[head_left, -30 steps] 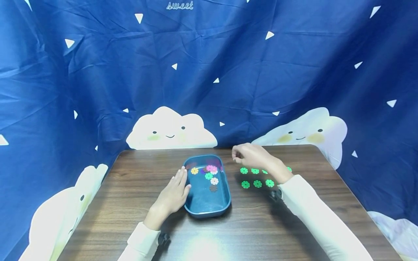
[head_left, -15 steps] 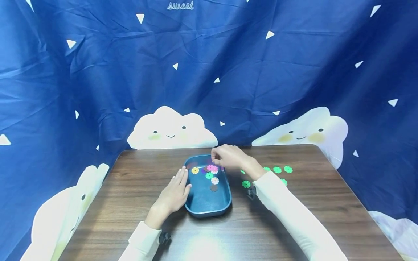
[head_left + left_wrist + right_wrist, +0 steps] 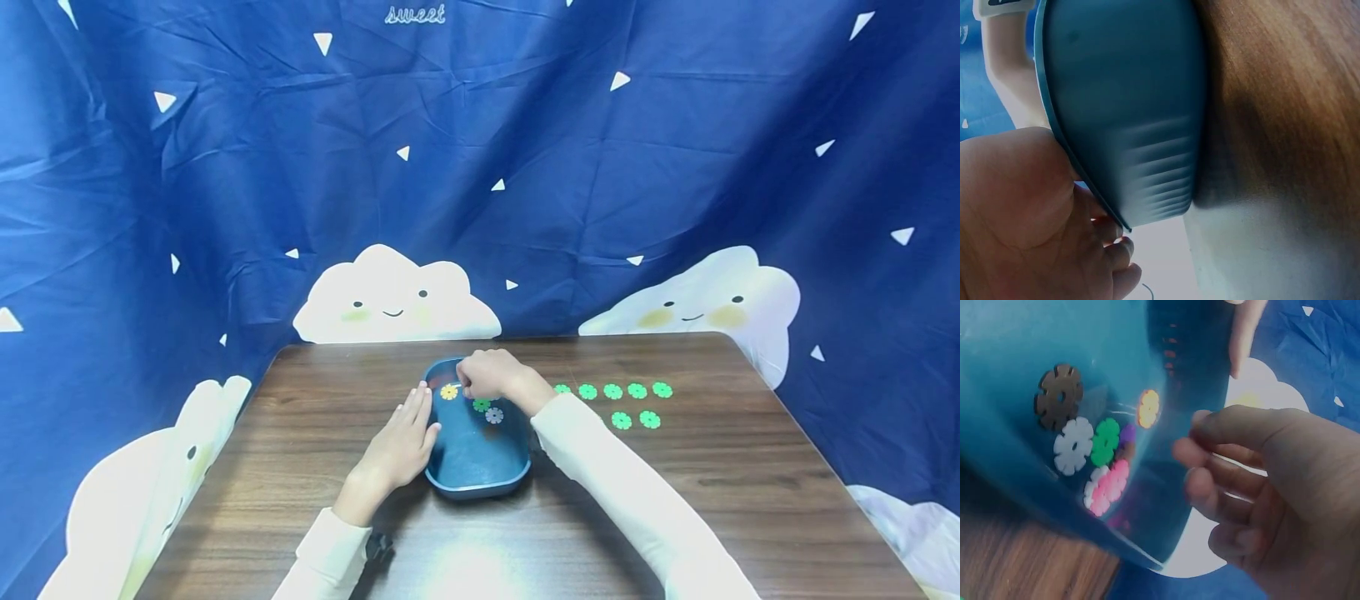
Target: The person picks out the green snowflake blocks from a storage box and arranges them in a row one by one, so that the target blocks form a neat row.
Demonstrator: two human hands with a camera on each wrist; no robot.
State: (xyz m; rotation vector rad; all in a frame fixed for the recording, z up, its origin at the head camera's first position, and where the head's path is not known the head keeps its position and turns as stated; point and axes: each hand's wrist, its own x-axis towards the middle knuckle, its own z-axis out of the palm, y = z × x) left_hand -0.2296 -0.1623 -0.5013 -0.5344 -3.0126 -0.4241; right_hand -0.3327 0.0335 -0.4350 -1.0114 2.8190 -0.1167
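A blue tray (image 3: 472,467) sits mid-table with several flower-shaped discs at its far end: a yellow disc (image 3: 448,391), a green disc (image 3: 481,405) and a white disc (image 3: 493,415). My right hand (image 3: 483,375) hovers over that far end with its fingers curled. In the right wrist view the right hand (image 3: 1254,487) shows nothing between its fingers; below it lie a brown disc (image 3: 1060,395), a white disc (image 3: 1073,446) and pink discs (image 3: 1110,484). My left hand (image 3: 401,437) rests flat against the tray's left wall (image 3: 1129,94).
Several green discs (image 3: 612,391) lie in two rows on the wooden table (image 3: 300,467), right of the tray. A blue curtain with white clouds (image 3: 393,296) hangs close behind the table's far edge. The near table edge runs below my sleeves.
My right hand has moved left from above the green discs on the table to over the far end of the tray. The left hand and tray have stayed put.
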